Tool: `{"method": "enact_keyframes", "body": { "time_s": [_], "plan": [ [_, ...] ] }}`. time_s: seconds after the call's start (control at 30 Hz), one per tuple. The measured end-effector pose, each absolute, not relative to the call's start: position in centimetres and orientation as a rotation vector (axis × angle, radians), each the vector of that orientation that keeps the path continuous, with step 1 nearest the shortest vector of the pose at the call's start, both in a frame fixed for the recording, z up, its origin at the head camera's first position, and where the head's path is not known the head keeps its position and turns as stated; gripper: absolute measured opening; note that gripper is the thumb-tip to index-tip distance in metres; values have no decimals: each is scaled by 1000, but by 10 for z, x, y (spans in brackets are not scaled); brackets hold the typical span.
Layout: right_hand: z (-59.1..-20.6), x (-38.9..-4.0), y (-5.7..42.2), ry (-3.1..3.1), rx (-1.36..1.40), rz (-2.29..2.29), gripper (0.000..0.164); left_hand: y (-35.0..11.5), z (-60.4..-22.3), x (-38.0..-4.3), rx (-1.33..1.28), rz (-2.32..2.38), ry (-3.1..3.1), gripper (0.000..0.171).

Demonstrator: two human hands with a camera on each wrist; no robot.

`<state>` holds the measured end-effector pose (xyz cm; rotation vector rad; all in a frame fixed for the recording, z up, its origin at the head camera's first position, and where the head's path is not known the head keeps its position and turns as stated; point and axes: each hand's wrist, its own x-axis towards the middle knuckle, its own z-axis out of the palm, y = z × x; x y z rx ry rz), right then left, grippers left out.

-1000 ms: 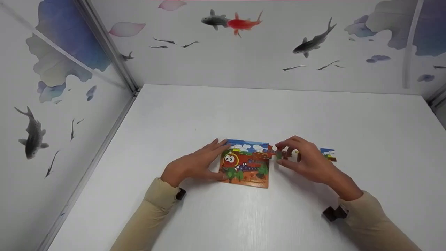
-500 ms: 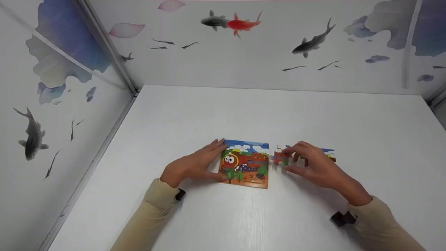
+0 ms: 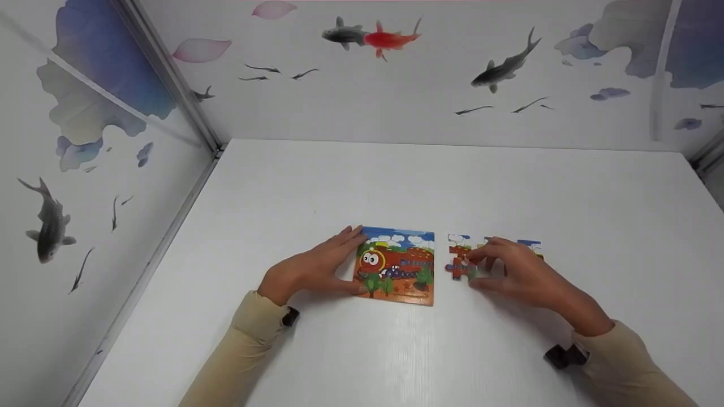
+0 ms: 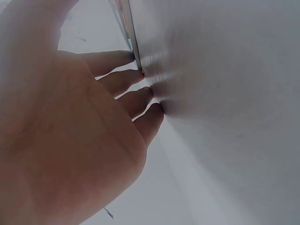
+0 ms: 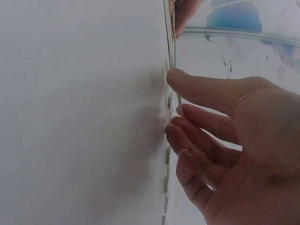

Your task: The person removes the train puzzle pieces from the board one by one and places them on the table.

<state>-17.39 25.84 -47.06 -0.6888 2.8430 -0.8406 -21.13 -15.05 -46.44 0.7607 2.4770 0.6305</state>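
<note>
A jigsaw puzzle [image 3: 399,268] with a cartoon train picture lies flat on the white table in the head view. My left hand [image 3: 317,268] rests along its left edge, fingers straight, thumb by the lower left corner. In the left wrist view the fingertips [image 4: 157,108] touch the tabletop beside the puzzle's thin edge. To the right of the puzzle, my right hand [image 3: 517,271] pinches a jigsaw piece [image 3: 457,269], mostly red with blue and green. Its thin side [image 5: 180,104] shows between thumb and fingers in the right wrist view.
Beyond the held piece lies a loose cloud-and-red jigsaw piece [image 3: 459,237]. Another piece [image 3: 530,245] peeks out behind my right hand, which partly hides the pieces there. White panels [image 3: 418,107] with fish pictures border the table at the back and left.
My right hand has drawn back from the puzzle's right edge, moving right and slightly nearer with the pinched jigsaw piece. The left hand stays at the left edge.
</note>
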Motion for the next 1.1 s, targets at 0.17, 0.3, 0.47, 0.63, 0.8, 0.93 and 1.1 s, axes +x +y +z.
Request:
{"method": "enact_keyframes", "body": {
  "time_s": [0.17,0.3,0.47,0.63,0.8,0.93,1.1],
  "plan": [
    [-468,-175,254,2844,-638,-838,46,-151,-466,-212,731,636,2481,112],
    [-470,-175,252,2856,-599,-820,40,-151,-466,-211,731,641,2483,111],
    [-473,-176,254,2868,-623,-796,36,-150,-465,-212,725,635,2478,111],
    [-474,-175,255,2869,-619,-790,41,-149,-464,-211,717,629,2474,111],
    [-470,-174,255,2861,-607,-803,44,-148,-464,-211,726,619,2480,111],
    [-467,-175,252,2866,-638,-857,44,-148,-464,-212,739,620,2481,110],
    [-462,-177,238,2864,-687,-944,38,-149,-464,-211,734,634,2472,109]
  ]
}}
